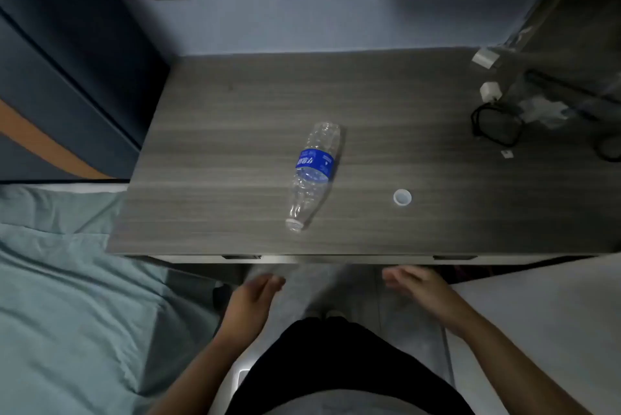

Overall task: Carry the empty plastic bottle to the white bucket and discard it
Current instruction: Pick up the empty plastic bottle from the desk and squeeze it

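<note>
The empty plastic bottle (314, 172) lay capless on its side mid-desk (208, 146), its cap (402, 197) sitting apart, while the left hand (250, 297) and right hand (416, 285) hung loosely spread and empty below the edge, probably pre-grab; no white bucket in sight.

Clear crinkled plastic bottle (314, 172), matt woodgrain table (208, 159)
</note>
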The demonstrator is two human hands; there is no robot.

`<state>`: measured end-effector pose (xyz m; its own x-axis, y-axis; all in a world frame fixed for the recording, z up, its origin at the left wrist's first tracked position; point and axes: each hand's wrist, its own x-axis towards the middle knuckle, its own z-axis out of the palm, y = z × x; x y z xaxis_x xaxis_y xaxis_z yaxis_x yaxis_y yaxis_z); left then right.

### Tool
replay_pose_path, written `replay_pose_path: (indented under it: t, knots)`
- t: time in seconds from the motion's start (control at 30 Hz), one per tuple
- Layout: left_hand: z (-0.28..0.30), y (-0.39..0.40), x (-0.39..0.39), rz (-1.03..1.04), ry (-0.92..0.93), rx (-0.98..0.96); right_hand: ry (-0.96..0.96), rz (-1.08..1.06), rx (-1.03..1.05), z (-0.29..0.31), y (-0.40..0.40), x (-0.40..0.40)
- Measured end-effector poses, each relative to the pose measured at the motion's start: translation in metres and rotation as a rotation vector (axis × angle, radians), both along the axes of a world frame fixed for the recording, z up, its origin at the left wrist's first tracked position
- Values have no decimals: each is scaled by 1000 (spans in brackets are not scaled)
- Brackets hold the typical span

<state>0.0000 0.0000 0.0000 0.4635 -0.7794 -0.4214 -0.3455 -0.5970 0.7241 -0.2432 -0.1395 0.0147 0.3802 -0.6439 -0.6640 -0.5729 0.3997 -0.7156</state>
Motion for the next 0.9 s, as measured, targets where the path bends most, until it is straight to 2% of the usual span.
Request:
replay_pose_path:
  t: [0.17, 0.3, 0.37, 0.5, 0.67, 0.83, 0.9]
  knots:
    - [33, -53, 15, -25, -80, -239, -60, 142, -201, 26, -47, 45]
    - [42, -104, 27, -52, -214, -312, -40, 273, -440, 45, -90, 92]
    - [41, -126, 28, -108, -310, -303, 4, 362, -588, 51, -110, 115]
    - [31, -158, 26, -220, -361, -211, 67, 537, -826, 49, -144, 159]
    - [14, -176, 24, -353, -434, -89, 174, 761, -926, 28, -174, 199]
    - [3, -180, 21, -378, -462, -97, 365, 1037, -1030, 0, -188, 209]
    - [-1, -179, 20, -386, -484, -91, 378, 1093, -1088, -10, -190, 210]
